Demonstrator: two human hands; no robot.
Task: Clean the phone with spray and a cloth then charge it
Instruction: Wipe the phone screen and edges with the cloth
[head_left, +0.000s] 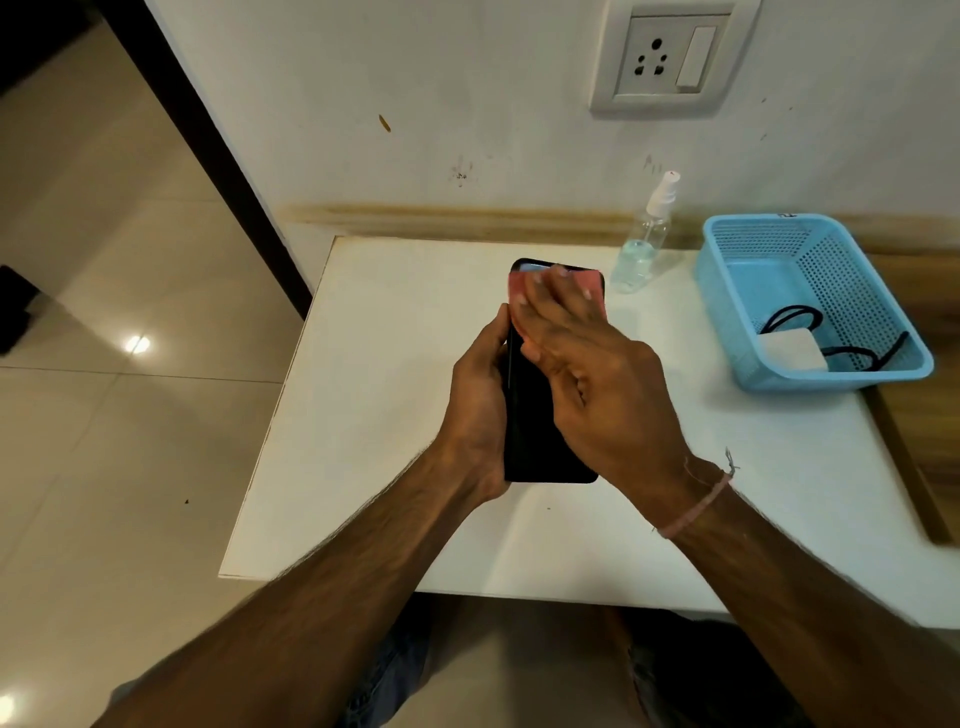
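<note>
**Phone mid-wipe over the white table, charger stuff in the basket**

The phone (535, 415) is black, held above the middle of the white table (363, 415), long side running near-to-far, screen facing up. The left hand (478, 410) grips it along its left edge and near corner, fingers curled under and the thumb along the side.

The right hand (587, 374) lies flat over the far half of the screen, fingers straight and spread, pressing a pink cloth (596, 296) onto the glass. The cloth pokes out on both sides of the fingers near the phone's far end. It's pinned under the fingers, not pinched. There's a thin pink thread band (696, 506) on that wrist.

The clear spray bottle (644, 244) with a white nozzle stands upright at the far edge of the table, just right of the phone's far end, with some liquid in the bottom. Nobody's touching it.

Further right is a blue mesh basket (753, 244) with a white charger block (792, 349) and a black cable (852, 356) lying inside.

On the wall above the bottle is a white socket (657, 57) with a switch (696, 57) right beside it.
</note>
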